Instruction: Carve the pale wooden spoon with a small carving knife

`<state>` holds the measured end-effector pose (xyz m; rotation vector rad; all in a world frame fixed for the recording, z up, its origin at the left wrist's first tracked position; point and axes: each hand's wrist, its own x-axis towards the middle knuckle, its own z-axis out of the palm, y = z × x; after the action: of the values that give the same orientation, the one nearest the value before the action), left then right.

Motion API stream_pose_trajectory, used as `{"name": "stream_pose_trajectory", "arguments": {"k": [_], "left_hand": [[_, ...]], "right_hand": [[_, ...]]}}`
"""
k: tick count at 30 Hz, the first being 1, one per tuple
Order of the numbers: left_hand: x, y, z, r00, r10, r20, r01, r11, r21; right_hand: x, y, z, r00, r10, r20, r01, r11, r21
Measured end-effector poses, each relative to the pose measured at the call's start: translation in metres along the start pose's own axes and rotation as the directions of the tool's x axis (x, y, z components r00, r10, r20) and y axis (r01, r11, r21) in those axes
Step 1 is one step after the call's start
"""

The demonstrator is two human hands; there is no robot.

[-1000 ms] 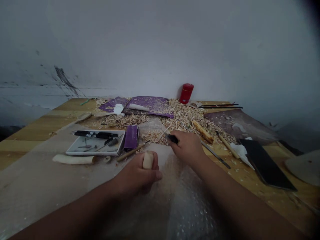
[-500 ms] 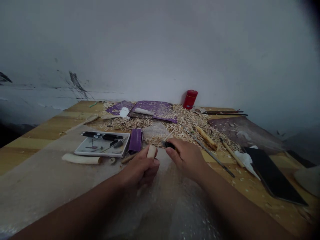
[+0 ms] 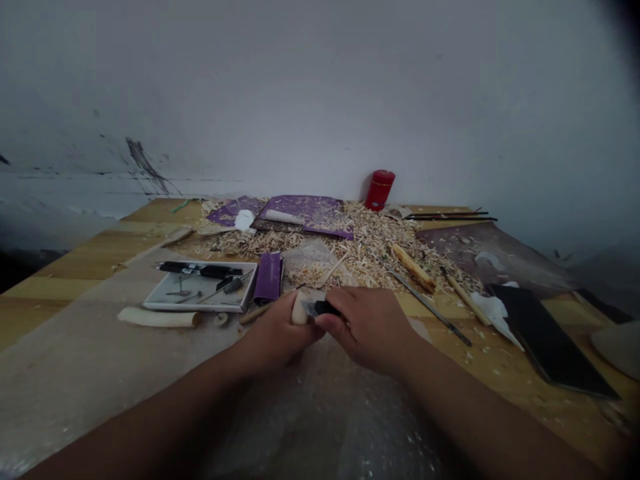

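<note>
A pale wooden piece [image 3: 300,308] is gripped in my left hand [image 3: 273,333], its rounded end showing above the fingers. My right hand [image 3: 373,327] is closed around the black handle of a knife [image 3: 326,308]. The short blade points left and lies against the wooden piece. Both hands meet over the plastic sheet [image 3: 320,407], close to the wood shavings [image 3: 370,240]. Much of the wooden piece is hidden inside my left hand.
A white tray [image 3: 196,307] of small tools and a curved pale wood piece [image 3: 157,317] lie left. A purple roll [image 3: 269,277] is beside the tray. Behind stands a red can [image 3: 380,190]. To the right are a metal file [image 3: 430,304] and a black slab [image 3: 555,340].
My right hand has moved left, bringing the blade from beside the wooden piece onto it. The wooden piece is turned differently in my left hand. The view has shifted slightly.
</note>
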<state>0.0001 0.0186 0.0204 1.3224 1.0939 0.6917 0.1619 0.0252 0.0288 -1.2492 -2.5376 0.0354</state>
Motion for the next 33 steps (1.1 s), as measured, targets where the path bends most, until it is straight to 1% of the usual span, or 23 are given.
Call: {"name": "stream_pose_trajectory", "arguments": {"k": [3,5,6,8,10,11,12,14,17,20,23,26,33], "left_hand": [[-0.001,0.002,0.001,0.997,0.071,-0.03,-0.069,0.996,0.063],[-0.005,0.003,0.003,0.991,0.126,-0.055,-0.118,0.985,0.129],[-0.008,0.004,0.004,0.988,0.146,-0.049,-0.135,0.976,0.172],[-0.015,0.005,0.008,0.988,0.154,0.005,-0.15,0.955,0.257],[-0.02,0.005,0.01,0.989,0.121,0.089,-0.142,0.942,0.303],[-0.021,0.005,0.009,0.992,0.115,0.06,-0.128,0.942,0.312],[-0.02,0.005,0.008,0.994,0.105,0.006,-0.102,0.944,0.315],[-0.017,0.004,0.004,0.994,0.095,-0.047,-0.079,0.959,0.271],[-0.009,0.0,-0.003,0.997,0.072,-0.041,-0.063,0.982,0.176],[-0.005,-0.003,-0.004,0.995,0.05,-0.084,-0.035,0.986,0.161],[-0.005,-0.001,-0.002,0.992,0.013,-0.129,0.012,0.982,0.186],[-0.006,0.003,0.0,0.993,0.008,-0.114,0.012,0.985,0.173],[-0.007,0.005,0.002,0.996,0.025,-0.087,-0.012,0.989,0.147]], "right_hand": [[-0.001,-0.003,0.001,1.0,-0.016,0.007,0.016,1.0,-0.007],[0.0,0.0,0.002,1.0,-0.025,0.011,0.025,0.999,-0.021],[0.001,0.004,0.002,1.0,-0.006,0.01,0.006,0.999,-0.044],[0.003,0.017,0.001,0.997,0.082,0.002,-0.081,0.99,-0.116],[0.005,0.032,-0.002,0.981,0.189,-0.044,-0.194,0.968,-0.159],[0.005,0.037,-0.003,0.973,0.216,-0.077,-0.225,0.964,-0.139],[0.005,0.041,-0.005,0.969,0.223,-0.104,-0.233,0.967,-0.103],[0.004,0.041,-0.007,0.975,0.189,-0.118,-0.194,0.981,-0.03],[0.002,0.028,-0.005,0.996,0.076,-0.049,-0.076,0.997,0.011],[0.001,0.013,0.001,1.0,-0.001,-0.008,0.001,0.999,0.05],[0.0,0.006,0.004,0.999,-0.028,-0.019,0.029,0.997,0.066],[-0.001,0.002,0.005,0.998,-0.041,-0.039,0.043,0.998,0.048],[-0.003,-0.004,0.003,0.997,-0.022,-0.075,0.018,0.998,-0.056]]}}
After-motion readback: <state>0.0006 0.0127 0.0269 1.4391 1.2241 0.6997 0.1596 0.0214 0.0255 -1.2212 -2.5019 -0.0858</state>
